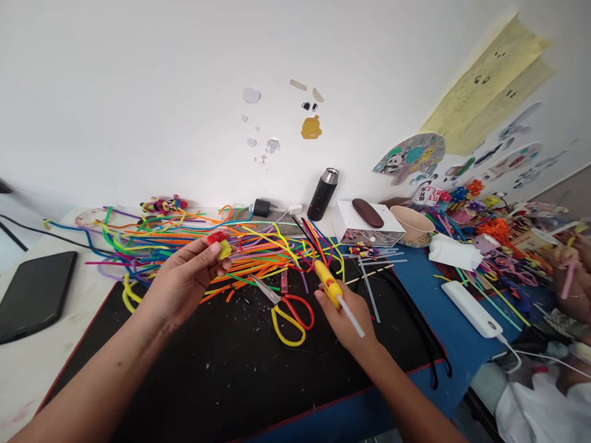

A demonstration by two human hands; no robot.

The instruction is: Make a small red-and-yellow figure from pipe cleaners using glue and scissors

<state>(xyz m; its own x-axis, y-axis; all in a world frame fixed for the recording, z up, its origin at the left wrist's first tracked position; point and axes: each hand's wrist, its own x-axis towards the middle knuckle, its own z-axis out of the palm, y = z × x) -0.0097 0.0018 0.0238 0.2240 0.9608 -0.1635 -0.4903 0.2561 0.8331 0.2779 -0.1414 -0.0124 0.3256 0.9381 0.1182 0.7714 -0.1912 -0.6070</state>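
My left hand [184, 280] is raised over the black mat [207, 369], fingers pinched on a small red and yellow pipe-cleaner piece [220, 243]. My right hand [344, 317] grips a yellow glue gun [329, 282] with a white glue stick poking out of its back. The gun's tip points toward the heap of coloured pipe cleaners [207, 246]. Red and yellow scissors [289, 311] lie on the mat between my hands.
A dark tablet [34, 292] lies at the left. A black flask [323, 194], a white box [369, 229], a paper cup [413, 224] and a white power strip [471, 307] stand at the back and right. Another person's hand [570, 280] works at the far right.
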